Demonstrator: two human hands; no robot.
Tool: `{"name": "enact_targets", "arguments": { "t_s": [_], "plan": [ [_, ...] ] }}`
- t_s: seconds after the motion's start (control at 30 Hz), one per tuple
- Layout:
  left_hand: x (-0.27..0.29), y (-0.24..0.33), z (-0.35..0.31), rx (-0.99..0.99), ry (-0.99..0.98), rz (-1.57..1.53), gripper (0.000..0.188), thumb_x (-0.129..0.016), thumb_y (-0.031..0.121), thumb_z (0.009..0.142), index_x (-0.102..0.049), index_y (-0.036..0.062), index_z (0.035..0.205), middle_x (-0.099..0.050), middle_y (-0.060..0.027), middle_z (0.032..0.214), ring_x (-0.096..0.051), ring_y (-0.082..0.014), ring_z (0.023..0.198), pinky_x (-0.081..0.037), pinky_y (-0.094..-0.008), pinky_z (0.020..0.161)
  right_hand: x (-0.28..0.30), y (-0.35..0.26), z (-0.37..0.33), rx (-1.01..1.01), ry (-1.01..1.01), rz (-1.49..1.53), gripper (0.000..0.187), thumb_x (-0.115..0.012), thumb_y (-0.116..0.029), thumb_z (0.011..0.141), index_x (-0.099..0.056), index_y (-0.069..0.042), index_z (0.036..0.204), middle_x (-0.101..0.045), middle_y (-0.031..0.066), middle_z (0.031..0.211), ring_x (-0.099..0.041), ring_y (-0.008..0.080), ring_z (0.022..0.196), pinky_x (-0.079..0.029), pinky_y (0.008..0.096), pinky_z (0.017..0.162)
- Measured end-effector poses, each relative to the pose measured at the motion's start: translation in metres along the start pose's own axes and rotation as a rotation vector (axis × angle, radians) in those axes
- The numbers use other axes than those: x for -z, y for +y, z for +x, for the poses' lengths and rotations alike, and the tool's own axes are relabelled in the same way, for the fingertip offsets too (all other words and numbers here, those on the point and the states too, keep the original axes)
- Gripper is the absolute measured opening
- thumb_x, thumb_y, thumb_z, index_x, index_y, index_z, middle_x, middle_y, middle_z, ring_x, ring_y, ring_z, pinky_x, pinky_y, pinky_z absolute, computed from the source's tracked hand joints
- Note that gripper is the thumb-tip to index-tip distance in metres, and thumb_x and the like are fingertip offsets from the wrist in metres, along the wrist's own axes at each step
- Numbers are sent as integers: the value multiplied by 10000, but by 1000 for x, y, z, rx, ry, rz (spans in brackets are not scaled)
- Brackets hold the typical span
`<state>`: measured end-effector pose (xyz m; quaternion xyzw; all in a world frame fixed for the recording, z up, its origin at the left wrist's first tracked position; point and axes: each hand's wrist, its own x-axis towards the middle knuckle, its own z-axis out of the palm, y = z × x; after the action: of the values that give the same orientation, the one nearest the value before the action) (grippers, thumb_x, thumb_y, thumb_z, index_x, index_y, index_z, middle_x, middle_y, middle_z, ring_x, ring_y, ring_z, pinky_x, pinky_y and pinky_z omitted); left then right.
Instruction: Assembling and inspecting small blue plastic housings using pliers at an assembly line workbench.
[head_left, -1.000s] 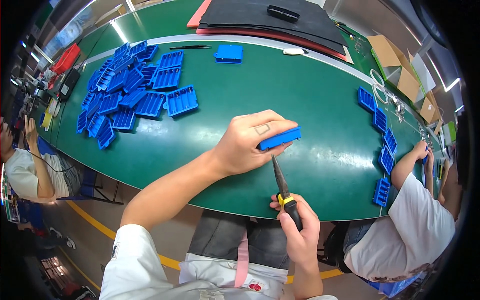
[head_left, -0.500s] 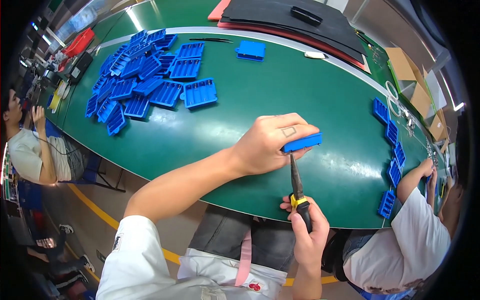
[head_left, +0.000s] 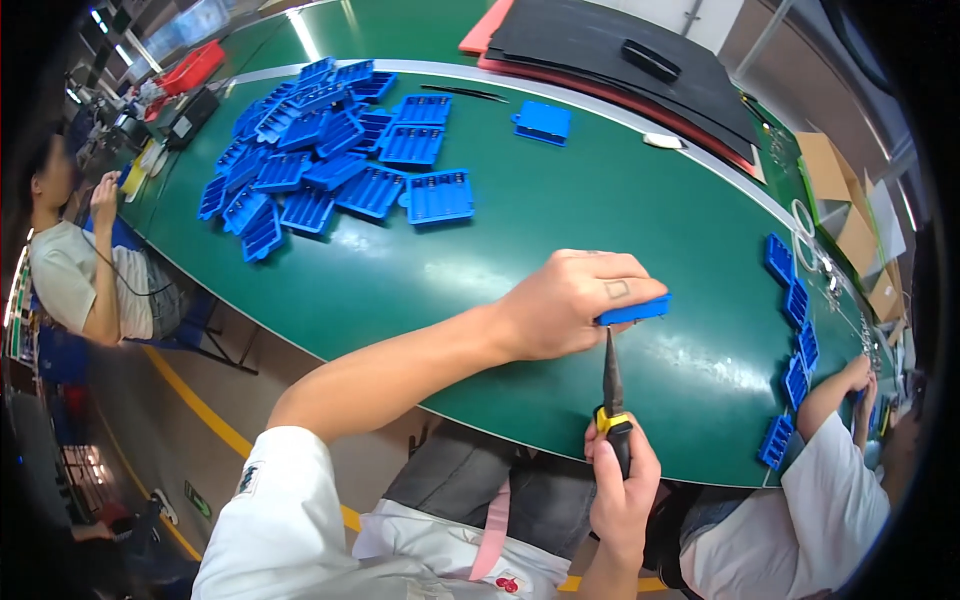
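Note:
My left hand [head_left: 572, 302] is closed on a blue plastic battery holder [head_left: 636, 309], held on edge above the green table. In my right hand [head_left: 624, 478] is a pair of needle-nose pliers [head_left: 612, 388] with black and yellow handles. Their narrow tips point away from me and meet the near edge of the holder, beside my left fingers; whether they grip a part there is too small to tell. A heap of similar blue battery holders [head_left: 310, 140] lies at the far left. A single blue holder [head_left: 543, 122] rests apart from it, farther back.
Black tweezers [head_left: 464, 93] lie behind the heap. Black and red sheets [head_left: 600, 60] are stacked at the back. Several blue holders [head_left: 796, 300] form a row at the right, where a co-worker [head_left: 800, 500] is busy. Another person [head_left: 100, 260] sits at the left. Cardboard boxes [head_left: 835, 190] stand far right.
The view has shifted, so the table and its things appear moved. My hands keep the same hold, with the pliers still at the holder's edge.

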<state>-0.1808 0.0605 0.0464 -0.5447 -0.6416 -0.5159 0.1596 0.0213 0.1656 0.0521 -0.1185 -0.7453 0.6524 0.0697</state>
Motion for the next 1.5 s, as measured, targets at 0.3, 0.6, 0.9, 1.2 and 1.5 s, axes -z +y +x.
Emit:
{"name": "enact_targets", "arguments": {
  "t_s": [0.3,0.6,0.9,1.2,1.5],
  "plan": [
    [2,-5,1,-214,-105,280,345,-710,22,693,-681,51,1036,-650,-66,930,-652,-268,810,-566,-387,793,21,-23,-5,-283,-60,259,125,-550,-35,880,-586,47,968,-581,64,843,-519,102,717,-421,230,655],
    [9,5,9,28,-102,-6,386,-789,7,615,-699,83,983,-656,-63,910,-640,-259,823,-533,-329,669,46,-10,-2,91,312,-608,154,-648,-14,786,-590,64,906,-594,189,933,-584,341,823,-465,371,746],
    [4,72,3,-58,-228,-551,170,-740,30,724,-693,31,887,-697,-99,981,-634,-353,1023,-490,-458,941,57,-16,4,120,144,-60,296,-622,-176,908,-620,33,1119,-655,137,1093,-601,196,998,-454,323,867],
    [-21,158,-147,657,391,-606,637,-834,255,723,-568,30,1256,-486,-215,1275,-522,-300,1138,-457,-430,953,3,44,-74,-284,88,803,366,-682,130,745,-556,17,1068,-645,100,1041,-632,172,968,-504,325,883],
    [-64,139,-176,1204,309,-522,353,-834,51,656,-691,-30,968,-695,-109,928,-651,-201,811,-496,-318,752,-19,89,-67,-170,278,542,372,-788,7,736,-588,26,1050,-628,69,1015,-597,148,964,-477,296,849]
  ]
}}
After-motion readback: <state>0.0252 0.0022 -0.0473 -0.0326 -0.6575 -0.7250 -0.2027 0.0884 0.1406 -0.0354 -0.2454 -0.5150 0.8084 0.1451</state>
